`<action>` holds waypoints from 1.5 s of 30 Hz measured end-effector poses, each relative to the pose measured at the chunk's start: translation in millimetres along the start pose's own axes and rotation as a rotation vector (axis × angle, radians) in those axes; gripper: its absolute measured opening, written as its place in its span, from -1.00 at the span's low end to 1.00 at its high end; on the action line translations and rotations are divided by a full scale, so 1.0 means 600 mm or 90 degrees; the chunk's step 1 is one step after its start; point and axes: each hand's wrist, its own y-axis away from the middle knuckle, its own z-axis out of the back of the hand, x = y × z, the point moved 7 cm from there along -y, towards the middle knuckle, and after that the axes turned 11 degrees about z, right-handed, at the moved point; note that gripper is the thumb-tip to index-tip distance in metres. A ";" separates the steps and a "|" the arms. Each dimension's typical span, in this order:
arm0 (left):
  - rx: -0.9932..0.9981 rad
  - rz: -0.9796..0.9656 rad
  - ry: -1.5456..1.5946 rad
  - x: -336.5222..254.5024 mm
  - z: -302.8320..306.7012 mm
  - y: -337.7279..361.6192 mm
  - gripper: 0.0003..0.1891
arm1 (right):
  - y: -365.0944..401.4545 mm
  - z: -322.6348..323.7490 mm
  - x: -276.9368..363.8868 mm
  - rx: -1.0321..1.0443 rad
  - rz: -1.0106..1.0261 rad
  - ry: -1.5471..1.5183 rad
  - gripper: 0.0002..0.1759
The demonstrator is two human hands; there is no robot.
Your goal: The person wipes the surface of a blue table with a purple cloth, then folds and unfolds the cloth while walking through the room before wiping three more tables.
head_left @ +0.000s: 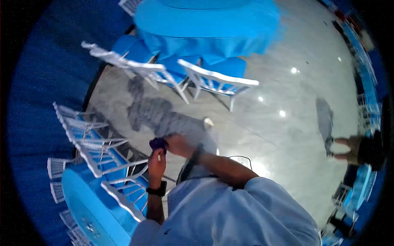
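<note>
A small dark purple bundle [158,143], soft-looking like crumpled cloth, is held in front of my body. My left hand [156,162] grips it from below, thumb and fingers closed at its lower edge. A dark watch [157,189] is on that wrist. From the right, my right hand [180,146] reaches in with bent fingers at the bundle's side; motion blurs the fingertips. I cannot tell exactly what the bundle is.
Ahead stands a round table [207,22] with a blue cloth, white chairs [217,78] tucked around it. More white chairs [92,153] and another blue table [88,201] are at left. Another person [349,149] stands on the shiny grey floor [283,135] at right.
</note>
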 end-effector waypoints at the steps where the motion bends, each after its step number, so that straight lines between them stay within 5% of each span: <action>1: 0.042 -0.040 -0.007 -0.043 -0.039 -0.047 -0.87 | 0.002 0.061 -0.026 -0.069 -0.021 0.045 -0.75; 4: 0.142 -0.186 0.053 -0.198 -0.125 -0.160 -0.86 | 0.028 0.241 -0.072 -0.241 -0.074 0.139 -0.73; 5: 0.180 -0.102 0.067 -0.226 -0.164 -0.206 -0.91 | 0.037 0.307 -0.087 -0.326 -0.083 0.168 -0.71; 13: 0.299 -0.290 0.145 -0.422 -0.397 -0.353 -0.89 | 0.071 0.556 -0.249 -0.339 -0.109 0.545 -0.60; 18: 0.391 -0.090 0.210 -0.386 -0.388 -0.394 -0.90 | 0.021 0.521 -0.361 -0.115 -0.222 0.182 -0.52; 20: 0.338 -0.153 0.230 -0.359 -0.364 -0.403 -0.90 | -0.014 0.505 -0.385 -0.070 -0.309 0.041 -0.60; 24: 0.196 0.024 0.174 -0.269 -0.305 -0.409 -0.92 | -0.126 0.483 -0.352 0.044 -0.105 0.078 -0.44; 30: -0.036 0.185 0.207 -0.225 -0.289 -0.375 -0.92 | -0.189 0.432 -0.341 0.147 -0.055 0.085 -0.55; 37: -0.008 0.289 0.078 -0.325 -0.450 -0.292 -0.73 | -0.072 0.469 -0.335 0.164 0.133 0.132 -0.45; 39: 0.102 0.371 0.037 -0.347 -0.506 -0.265 -0.74 | -0.046 0.497 -0.342 0.188 0.153 0.157 -0.42; 45: 0.131 0.196 0.077 -0.483 -0.561 -0.217 -0.75 | 0.075 0.554 -0.376 0.253 0.112 0.118 -0.45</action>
